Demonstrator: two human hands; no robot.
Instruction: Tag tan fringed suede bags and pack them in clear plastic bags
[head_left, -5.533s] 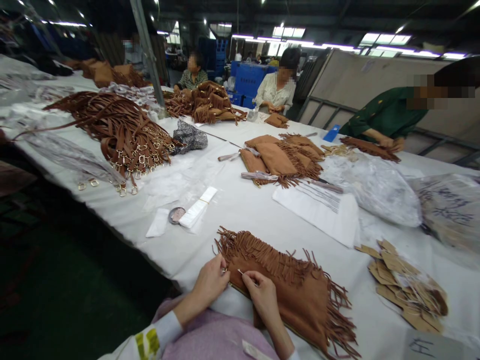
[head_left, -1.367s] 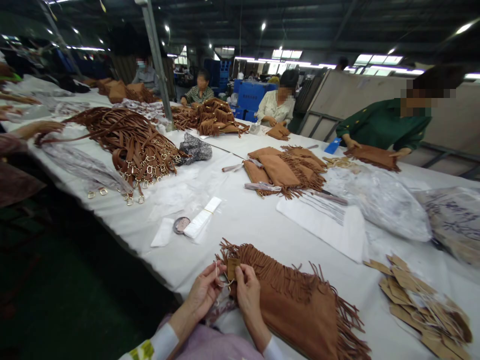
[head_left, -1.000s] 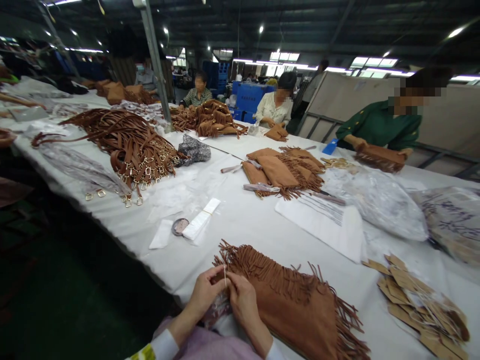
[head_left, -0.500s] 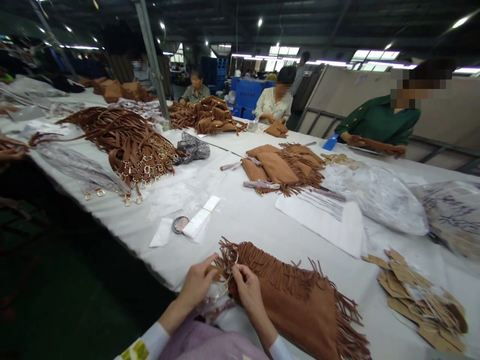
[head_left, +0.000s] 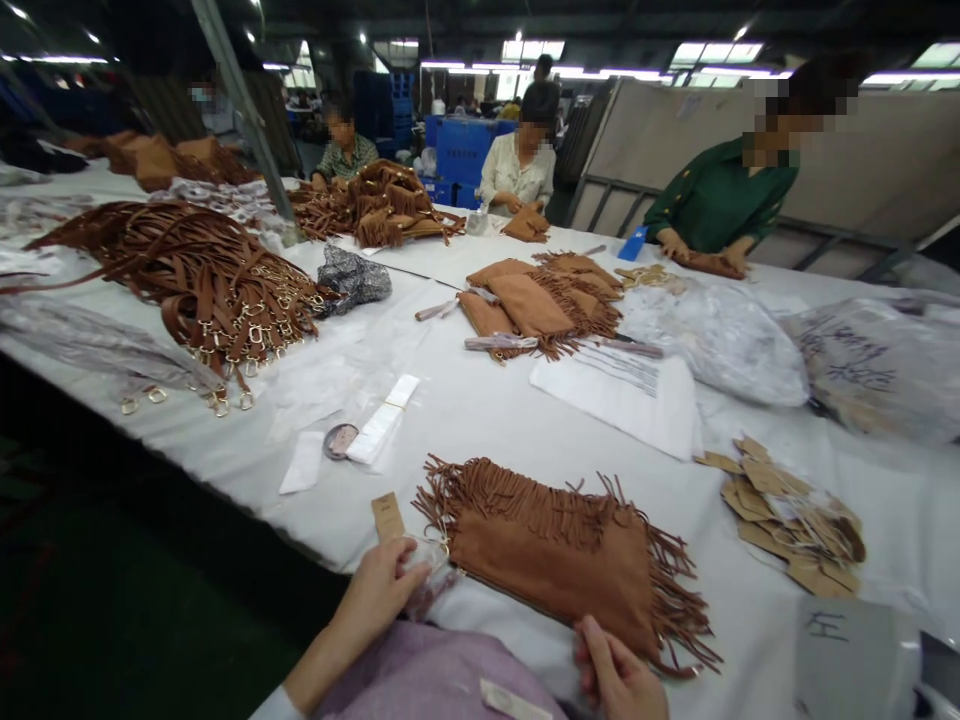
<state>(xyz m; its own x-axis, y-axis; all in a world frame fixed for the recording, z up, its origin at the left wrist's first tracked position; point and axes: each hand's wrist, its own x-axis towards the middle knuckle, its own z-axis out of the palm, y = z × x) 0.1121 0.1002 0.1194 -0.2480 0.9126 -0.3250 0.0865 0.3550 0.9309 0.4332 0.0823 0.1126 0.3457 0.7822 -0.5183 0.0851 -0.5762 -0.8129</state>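
Seemingly for legibility, the tag is set beside the bag; what left fingers or right fingers grasp cannot be told.

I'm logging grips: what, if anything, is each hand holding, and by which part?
Cannot be told: the left hand is at the lower end of the cardboard tag, the right hand by the near edge of the fringed bag.

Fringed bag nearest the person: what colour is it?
The fringed bag is brown; head view.
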